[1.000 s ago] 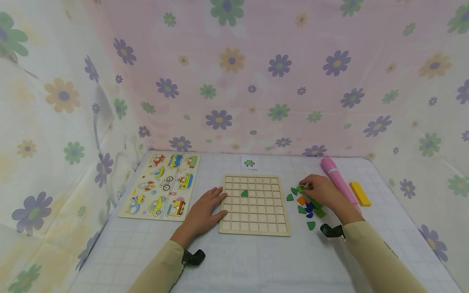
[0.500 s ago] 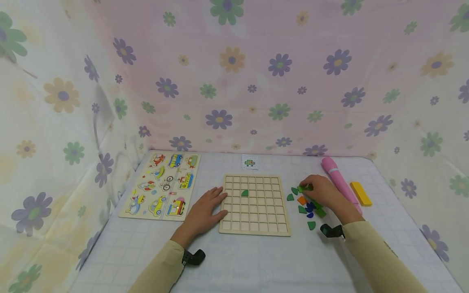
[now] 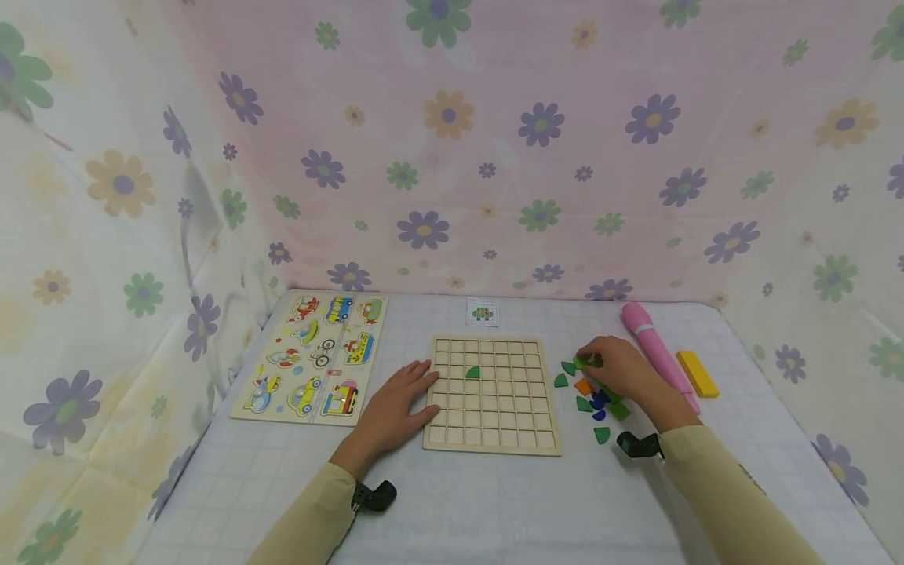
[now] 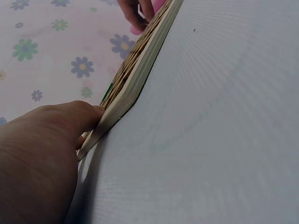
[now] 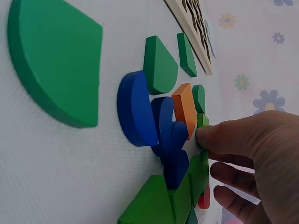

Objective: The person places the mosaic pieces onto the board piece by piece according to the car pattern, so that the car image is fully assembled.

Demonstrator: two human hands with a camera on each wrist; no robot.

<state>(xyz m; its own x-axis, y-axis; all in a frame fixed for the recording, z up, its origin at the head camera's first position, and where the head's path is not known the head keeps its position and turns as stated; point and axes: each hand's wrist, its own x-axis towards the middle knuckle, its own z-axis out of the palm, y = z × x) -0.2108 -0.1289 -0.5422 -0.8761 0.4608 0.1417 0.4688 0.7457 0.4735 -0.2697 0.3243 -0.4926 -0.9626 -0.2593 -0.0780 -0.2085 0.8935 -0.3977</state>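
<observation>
My left hand (image 3: 399, 408) rests at the left side of a wooden grid board (image 3: 492, 450), fingers extended; in the left wrist view its thumb (image 4: 86, 114) touches the board's rim. One green quarter-round block (image 3: 473, 373) lies in a cell of the board. To the right, my right hand (image 3: 616, 367) reaches over a loose pile of blocks. Between its thumb and fingers it pinches a light green block (image 5: 202, 120), partly hidden by the thumb. Around it lie an orange block (image 5: 185, 109), several blue rounded blocks (image 5: 137, 108) and several green blocks (image 5: 149, 200).
A small picture card (image 3: 482, 312) lies behind the board. At left is a vehicle puzzle board (image 3: 307, 357). A pink stick-like object (image 3: 657, 349) and a yellow bar (image 3: 697, 373) lie beyond the right hand. Floral cloth walls (image 3: 487, 157) enclose the table.
</observation>
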